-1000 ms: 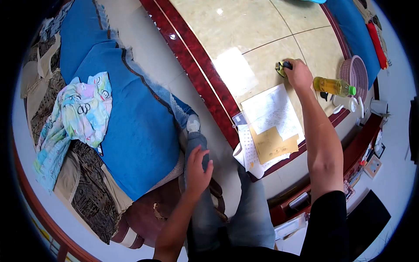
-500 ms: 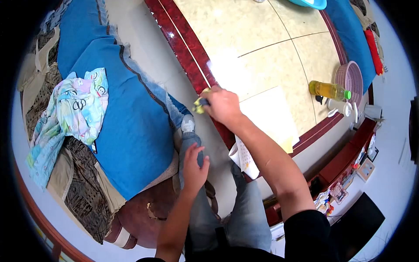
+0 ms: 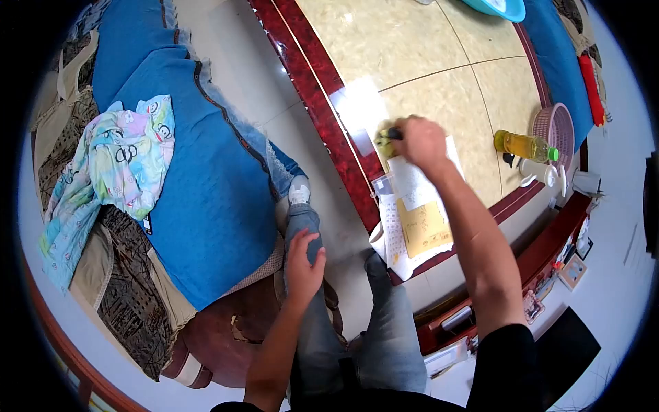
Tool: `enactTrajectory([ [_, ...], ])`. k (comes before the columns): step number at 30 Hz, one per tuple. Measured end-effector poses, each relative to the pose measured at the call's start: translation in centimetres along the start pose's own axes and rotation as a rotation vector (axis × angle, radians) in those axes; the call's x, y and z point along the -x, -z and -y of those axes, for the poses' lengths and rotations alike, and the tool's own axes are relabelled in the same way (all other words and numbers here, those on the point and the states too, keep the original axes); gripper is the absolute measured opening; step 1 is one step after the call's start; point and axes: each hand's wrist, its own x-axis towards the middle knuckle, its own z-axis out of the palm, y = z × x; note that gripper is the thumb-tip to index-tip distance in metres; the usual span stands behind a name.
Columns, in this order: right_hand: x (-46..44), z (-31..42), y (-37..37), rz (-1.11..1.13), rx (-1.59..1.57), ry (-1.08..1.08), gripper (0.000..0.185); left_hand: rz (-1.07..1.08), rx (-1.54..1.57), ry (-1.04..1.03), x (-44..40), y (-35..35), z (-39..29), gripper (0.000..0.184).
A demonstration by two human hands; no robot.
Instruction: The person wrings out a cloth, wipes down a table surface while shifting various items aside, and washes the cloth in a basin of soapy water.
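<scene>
My right hand [image 3: 420, 143] is closed on a yellow and black cloth [image 3: 386, 140], which lies against the tiled tabletop [image 3: 439, 89] just above the papers. Part of the cloth is hidden by my fingers. White written sheets [image 3: 410, 184] and a tan envelope [image 3: 422, 228] lie at the table's near corner, below my right forearm. My left hand [image 3: 304, 266] hangs over my leg with its fingers apart and nothing in it.
A bottle of yellow liquid [image 3: 525, 146] lies by a pink basket [image 3: 553, 130] on the right. A blue basin [image 3: 500, 7] is at the top. Patterned clothing [image 3: 127, 154] rests on the blue-covered sofa [image 3: 206, 226] at left.
My right hand went left with the cloth from the table's middle to its red edge, then came back right onto the tiles. My left hand has barely moved.
</scene>
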Motion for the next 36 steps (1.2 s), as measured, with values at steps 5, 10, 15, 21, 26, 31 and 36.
enactTrajectory([
  [5, 2.2, 10.4, -4.8, -0.037, -0.141, 0.249, 0.026, 0.005, -0.007, -0.026, -0.8, 0.1, -0.4, 0.034],
  [10, 2.0, 14.3, -2.4, 0.012, -0.528, 0.059, 0.035, -0.007, 0.014, -0.001, -2.2, 1.3, -0.5, 0.034],
  [15, -1.0, 7.3, 4.8, -0.366, -0.589, -0.341, 0.055, -0.028, 0.059, 0.037, -3.2, 2.7, 1.7, 0.035],
  [21, -2.3, 2.7, 2.7, -0.924, -0.271, -0.135, 0.068, -0.079, 0.097, 0.107, -5.6, 4.5, 1.9, 0.041],
  [26, -2.2, 7.5, -3.8, -0.339, -0.281, -0.219, 0.076, -0.043, 0.072, 0.050, -9.5, 7.1, 1.4, 0.045],
  [31, -6.9, 9.4, -3.5, -0.526, -0.596, -0.686, 0.108, -0.019, -0.092, -0.119, -17.2, 9.6, -2.0, 0.045],
  [36, -11.5, 8.7, -2.2, -0.091, -0.489, -0.943, 0.125, 0.091, -0.187, -0.399, -27.6, 8.3, -8.7, 0.044],
])
